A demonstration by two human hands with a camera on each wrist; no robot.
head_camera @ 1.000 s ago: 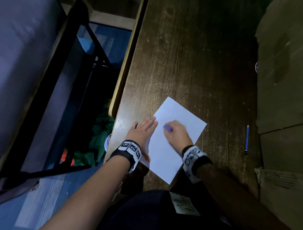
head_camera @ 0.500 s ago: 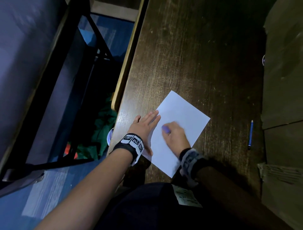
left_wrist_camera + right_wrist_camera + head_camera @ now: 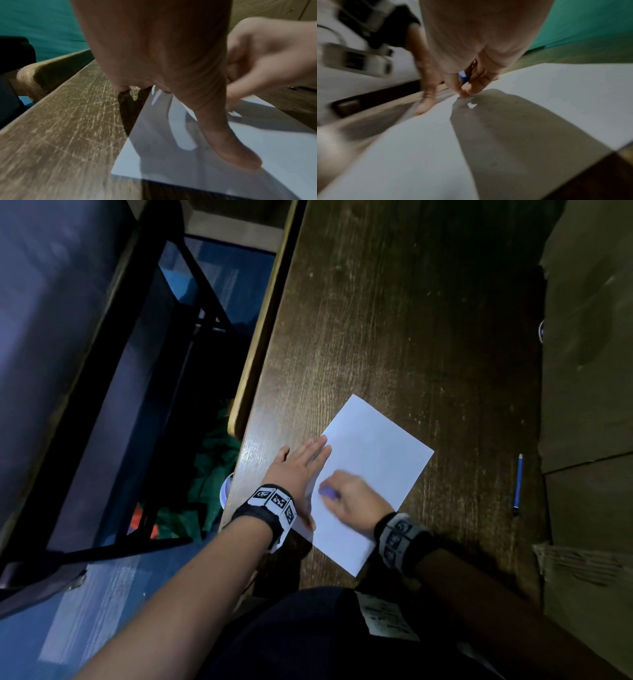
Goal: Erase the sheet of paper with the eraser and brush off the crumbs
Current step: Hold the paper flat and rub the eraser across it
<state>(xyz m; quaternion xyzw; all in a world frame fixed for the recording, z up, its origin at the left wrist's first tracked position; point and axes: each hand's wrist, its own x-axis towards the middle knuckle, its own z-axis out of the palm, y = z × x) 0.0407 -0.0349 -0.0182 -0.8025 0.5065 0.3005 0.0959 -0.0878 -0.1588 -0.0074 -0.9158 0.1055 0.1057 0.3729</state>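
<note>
Your biggest risk sits with the wooden desk (image 3: 394, 320) itself: the sheet of paper (image 3: 373, 460) lies askew near the desk's left edge, its near left corner close to that edge, so a hard stroke toward you could, I judge, drag the sheet off or crease it. The cause would be too little hold-down pressure against a sideways rub.

Next, the paper: it is thin and unclamped apart from your palm, so rubbing toward the free far corner may buckle it (no crumbs can be made out in these dim, blurred views, so you cannot yet tell what needs brushing off).

Your left hand (image 3: 301, 467) lies flat, fingers straight and together, pressing the sheet's left margin, with the thumb on the paper nearer you. If it lifts, the sheet will likely skid.

Your right hand (image 3: 349, 498) is curled tight round the small blue eraser (image 3: 325, 492), pinching it with the fingertips (image 3: 467, 92) down on the paper near the left hand. A slipping pinch could smear rather than erase.

A blue pen (image 3: 518, 484) rests well apart on the right.
</note>
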